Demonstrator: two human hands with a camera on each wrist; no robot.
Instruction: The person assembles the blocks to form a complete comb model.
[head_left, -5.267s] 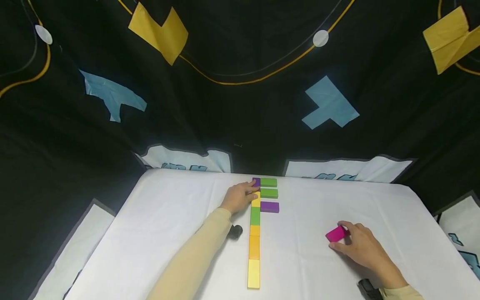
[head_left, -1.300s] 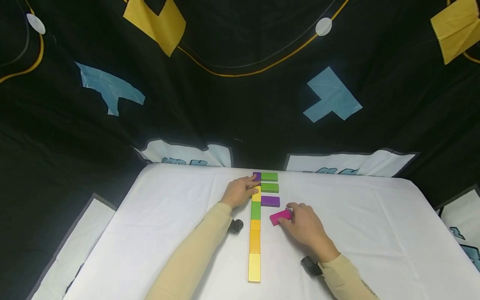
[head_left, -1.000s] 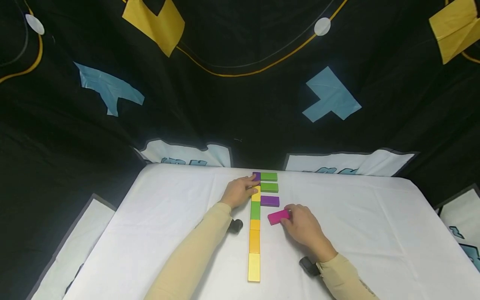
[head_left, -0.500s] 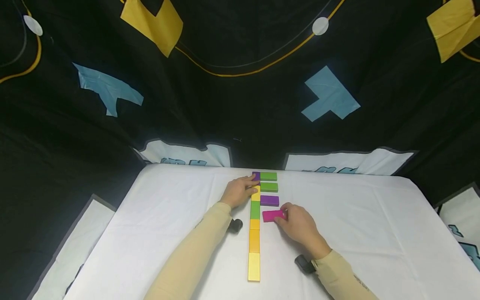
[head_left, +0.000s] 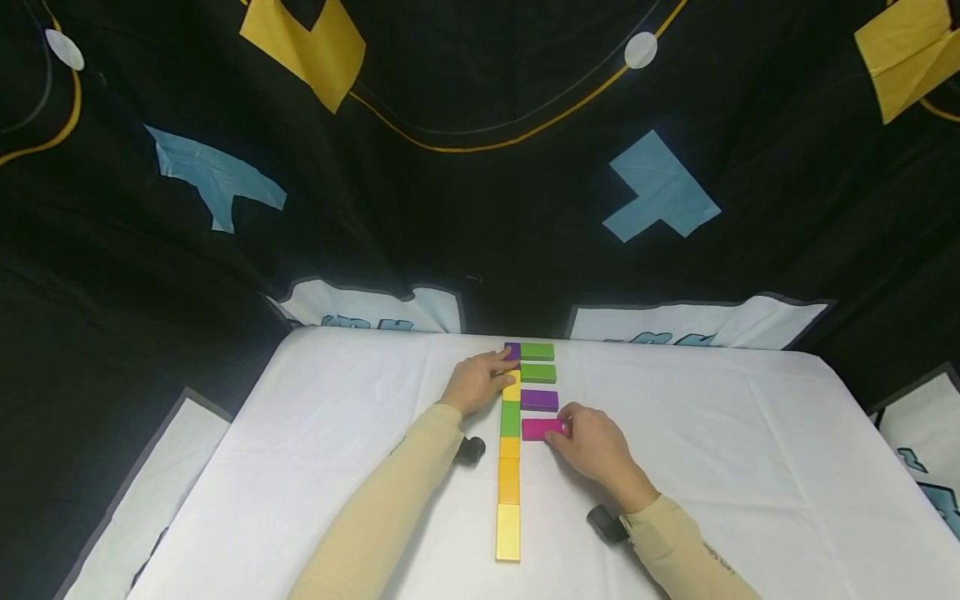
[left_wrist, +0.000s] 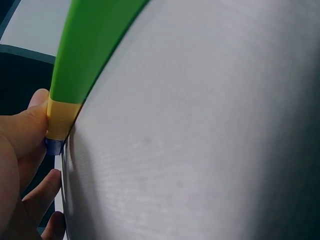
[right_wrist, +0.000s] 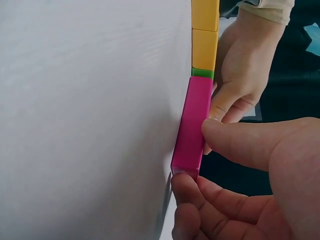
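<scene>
A column of yellow, orange, green and purple blocks (head_left: 508,479) runs up the middle of the white table (head_left: 337,433). Two green blocks (head_left: 537,362) and a purple block (head_left: 539,400) lie crosswise on its right side. Below them lies a magenta block (head_left: 540,429), flat, its left end against the column's green block (head_left: 510,418). My right hand (head_left: 592,442) pinches the magenta block (right_wrist: 192,120), thumb on its long side and fingers at its end. My left hand (head_left: 480,382) rests against the left side of the column near the top, with its thumb (left_wrist: 25,130) on the yellow block (left_wrist: 62,117).
A black cloth backdrop (head_left: 480,208) with yellow and blue patches hangs close behind the table's far edge. Black wrist-camera mounts (head_left: 471,450) (head_left: 603,523) sit under both forearms. White tablecloth stretches to the left and right of the blocks.
My right hand has brought the magenta block from the right of the table leftward and squared it against the column, under the purple side block. My left hand has stayed put.
</scene>
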